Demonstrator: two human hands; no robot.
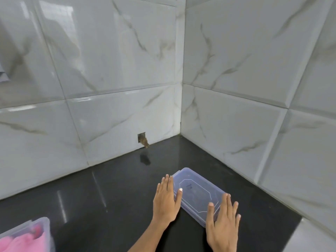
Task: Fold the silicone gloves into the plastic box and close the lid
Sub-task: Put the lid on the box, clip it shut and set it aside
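Note:
A clear plastic lid [197, 192] with an octagonal embossed panel lies flat on the black counter [109, 197], near the corner of the tiled walls. My left hand [166, 199] lies along its left edge with the thumb on top of the lid. My right hand [223, 220] covers its near right corner, thumb also on top. The clear plastic box [45, 226] stands at the bottom left edge of view, uncovered, with pink silicone gloves [20, 240] inside. The box is well apart from both hands.
White marble-look tiled walls meet in a corner behind and to the right of the lid. A small square hole [142, 140] with brown debris sits low in the back wall. A pale tile surface [309, 237] borders the counter at the lower right.

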